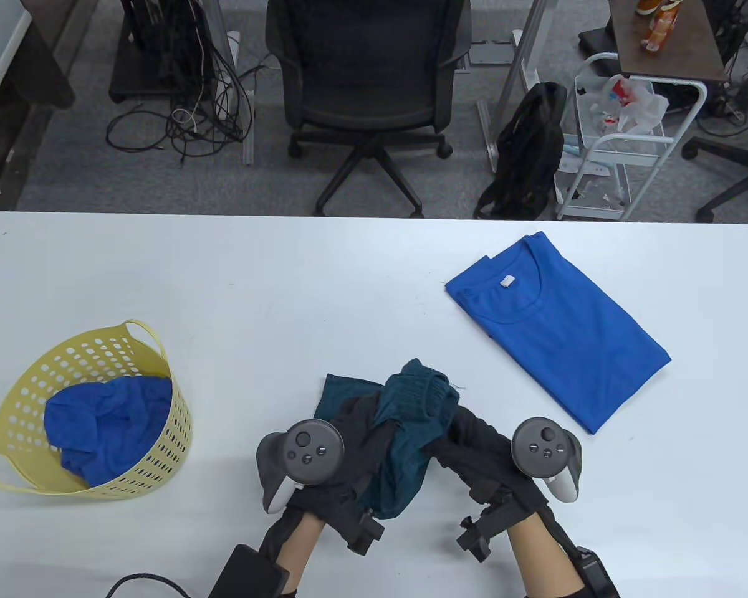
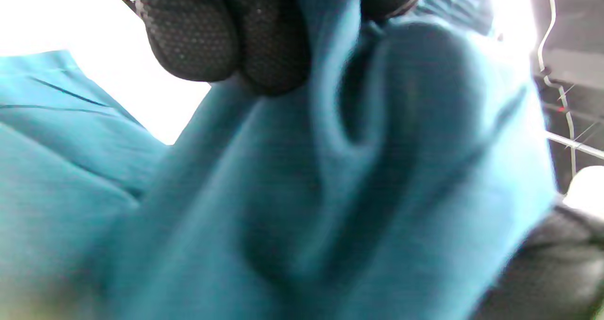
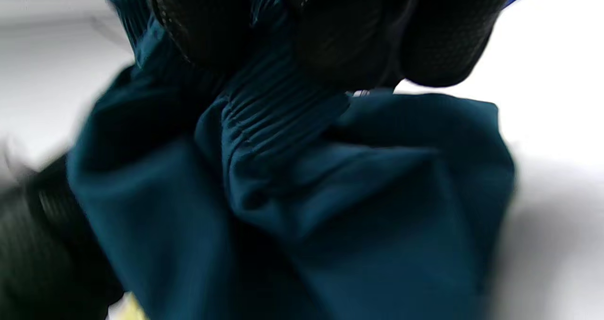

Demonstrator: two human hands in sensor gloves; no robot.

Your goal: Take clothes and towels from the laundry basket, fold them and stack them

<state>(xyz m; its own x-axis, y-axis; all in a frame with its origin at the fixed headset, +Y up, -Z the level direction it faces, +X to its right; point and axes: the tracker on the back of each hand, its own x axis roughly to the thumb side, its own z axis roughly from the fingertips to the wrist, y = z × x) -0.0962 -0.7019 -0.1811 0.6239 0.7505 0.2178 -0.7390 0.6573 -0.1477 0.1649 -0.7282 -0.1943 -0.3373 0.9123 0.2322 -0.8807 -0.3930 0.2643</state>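
Progress looks like roughly 1 of 3 done: a folded tee lies beyond the right hand. Both it and the left hand grip bunched teal shorts between them. A blue garment waits in the basket, out past the left hand.

Bright even table view, soft shadows, wrist views blurred close up, left wrist background blown out
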